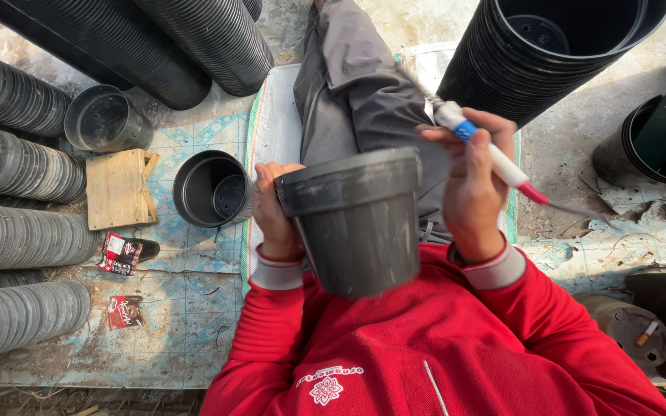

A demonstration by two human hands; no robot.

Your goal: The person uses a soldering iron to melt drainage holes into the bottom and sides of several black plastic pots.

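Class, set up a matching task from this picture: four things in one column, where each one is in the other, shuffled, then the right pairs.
1. pot
2. marker
3. wooden board
4. empty pot

A. in the right hand
B. on the mat, beside the left hand
C. gripped by the left hand
D. on the floor, left of the empty pot

Pairs: 1-C, 2-A, 3-D, 4-B

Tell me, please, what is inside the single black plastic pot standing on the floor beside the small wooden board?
The black plastic pot looks empty: only its dark inner wall and perforated bottom show. The near wall hides part of the bottom. The wooden board lies beside it.
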